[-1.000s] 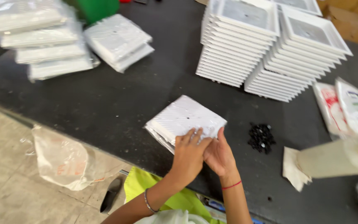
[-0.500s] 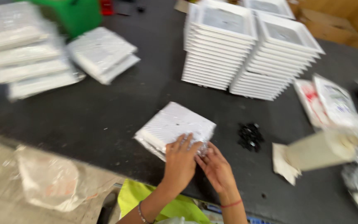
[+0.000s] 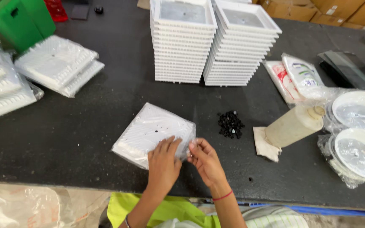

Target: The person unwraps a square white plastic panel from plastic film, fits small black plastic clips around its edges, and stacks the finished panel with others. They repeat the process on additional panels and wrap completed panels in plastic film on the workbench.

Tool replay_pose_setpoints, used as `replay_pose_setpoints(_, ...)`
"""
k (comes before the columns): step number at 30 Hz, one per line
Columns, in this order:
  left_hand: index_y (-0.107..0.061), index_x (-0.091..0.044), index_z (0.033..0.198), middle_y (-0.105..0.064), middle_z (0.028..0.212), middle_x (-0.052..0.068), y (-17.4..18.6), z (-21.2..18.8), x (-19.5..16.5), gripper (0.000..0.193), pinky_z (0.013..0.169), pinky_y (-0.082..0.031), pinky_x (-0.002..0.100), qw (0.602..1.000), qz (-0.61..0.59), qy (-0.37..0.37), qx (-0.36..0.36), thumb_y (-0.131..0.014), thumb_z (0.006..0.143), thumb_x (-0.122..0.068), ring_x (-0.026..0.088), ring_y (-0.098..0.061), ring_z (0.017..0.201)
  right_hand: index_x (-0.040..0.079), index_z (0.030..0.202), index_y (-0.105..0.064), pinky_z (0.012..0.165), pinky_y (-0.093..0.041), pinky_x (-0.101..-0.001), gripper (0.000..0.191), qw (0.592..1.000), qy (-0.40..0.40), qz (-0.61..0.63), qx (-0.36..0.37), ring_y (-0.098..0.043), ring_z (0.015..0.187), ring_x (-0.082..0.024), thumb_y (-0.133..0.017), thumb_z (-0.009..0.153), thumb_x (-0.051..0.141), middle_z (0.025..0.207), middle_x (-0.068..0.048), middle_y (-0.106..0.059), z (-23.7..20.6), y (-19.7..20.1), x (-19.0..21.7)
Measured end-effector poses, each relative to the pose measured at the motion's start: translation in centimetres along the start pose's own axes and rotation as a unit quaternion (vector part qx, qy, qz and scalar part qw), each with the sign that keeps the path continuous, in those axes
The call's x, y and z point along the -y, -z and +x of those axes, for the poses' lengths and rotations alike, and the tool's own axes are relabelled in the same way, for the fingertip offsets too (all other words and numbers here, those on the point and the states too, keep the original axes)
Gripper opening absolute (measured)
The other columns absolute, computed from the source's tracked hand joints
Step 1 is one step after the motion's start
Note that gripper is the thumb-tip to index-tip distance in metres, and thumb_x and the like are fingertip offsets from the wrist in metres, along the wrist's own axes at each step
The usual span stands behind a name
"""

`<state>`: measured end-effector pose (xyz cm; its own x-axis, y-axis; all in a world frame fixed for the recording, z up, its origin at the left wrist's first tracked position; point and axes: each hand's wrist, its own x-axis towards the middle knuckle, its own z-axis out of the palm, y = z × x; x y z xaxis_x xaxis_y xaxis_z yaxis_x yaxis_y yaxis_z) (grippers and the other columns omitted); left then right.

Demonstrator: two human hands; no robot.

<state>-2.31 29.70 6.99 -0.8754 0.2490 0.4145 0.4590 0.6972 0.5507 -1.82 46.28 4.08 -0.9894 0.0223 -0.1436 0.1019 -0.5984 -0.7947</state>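
- The left hand (image 3: 164, 162) is lying palm down on the near corner of a bagged white square tray (image 3: 153, 133), its fingers held close together and pressing flat on the wrapping.
- The right hand (image 3: 203, 160) is sitting just beside it at the tray's right corner, its fingertips pinching the loose clear plastic there; how firmly it is gripping is hard to tell from this angle.
- The bagged tray is resting near the front edge of the dark table (image 3: 85, 126), turned diamond-wise toward the person.
- A small heap of black pieces (image 3: 230, 124) is lying just to the right of the tray, apart from it.
- A pale bottle (image 3: 294, 125) is lying tilted on a folded cloth (image 3: 262, 143) beyond that heap.
- Two tall stacks of white trays (image 3: 214, 42) are standing side by side further back.
- More wrapped trays (image 3: 58, 63) are sitting at the far left by a green bin (image 3: 15, 21).
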Motion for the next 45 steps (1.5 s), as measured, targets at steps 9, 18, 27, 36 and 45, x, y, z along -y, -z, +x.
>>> replay_pose_setpoints(9, -0.070, -0.011, 0.110, -0.066, 0.107, 0.008, 2.3, 0.3, -1.3, 0.032, 0.084, -0.046, 0.043, 0.993, -0.111, -0.008, -0.044, -0.078, 0.080, -0.016, 0.030, -0.062, 0.099, 0.006, 0.112, -0.065, 0.078, -0.052, -0.0272, 0.015, 0.998, 0.032, 0.053, 0.026, -0.063, 0.088, -0.010, -0.060, 0.102, 0.015, 0.098, -0.001, -0.067, -0.7, -0.6, 1.2)
replay_pose_setpoints(18, -0.071, -0.006, 0.092, -0.066, 0.083, 0.004, 2.2, 1.5, -2.1, 0.010, 0.074, -0.048, 0.037, 0.977, -0.174, -0.040, -0.115, -0.077, 0.087, -0.014, 0.023, -0.062, 0.076, -0.002, 0.131, -0.059, 0.097, -0.054, -0.0331, 0.031, 0.943, 0.191, -0.272, -0.003, -0.064, 0.113, -0.016, -0.063, 0.100, 0.001, 0.127, -0.010, -0.059, 0.8, 0.6, -2.5)
replay_pose_setpoints(27, -0.071, -0.008, 0.095, -0.066, 0.080, 0.003, 0.5, 2.9, -2.4, 0.010, 0.071, -0.048, 0.035, 0.978, -0.187, -0.032, -0.090, -0.076, 0.086, -0.011, 0.021, -0.062, 0.070, 0.007, 0.160, -0.025, 0.109, -0.049, -0.0425, 0.098, 0.813, 0.274, -0.512, 0.030, -0.035, 0.148, -0.040, -0.080, 0.078, 0.006, 0.160, -0.023, -0.026, 3.2, -0.7, 0.6)
replay_pose_setpoints(36, -0.071, -0.009, 0.106, -0.072, 0.089, 0.003, 1.2, 3.1, -0.3, 0.017, 0.077, -0.048, 0.035, 0.975, -0.208, -0.027, -0.074, -0.074, 0.089, -0.012, 0.018, -0.067, 0.071, -0.002, 0.157, -0.012, 0.120, -0.024, -0.0499, 0.137, 0.762, 0.308, -0.569, -0.009, -0.020, 0.151, -0.043, -0.098, 0.053, 0.025, 0.162, -0.026, -0.019, 0.2, 2.8, 2.2)
replay_pose_setpoints(45, -0.072, -0.004, 0.107, -0.073, 0.100, 0.010, 3.7, 3.5, 5.3, 0.013, 0.069, -0.053, 0.029, 0.966, -0.174, 0.027, -0.191, -0.071, 0.094, -0.001, 0.017, -0.066, 0.076, 0.000, 0.126, -0.068, 0.092, -0.051, -0.0313, 0.031, 0.881, 0.158, -0.426, -0.136, -0.065, 0.105, -0.019, -0.071, 0.097, 0.011, 0.118, -0.014, -0.071, -2.0, 5.5, 1.7)
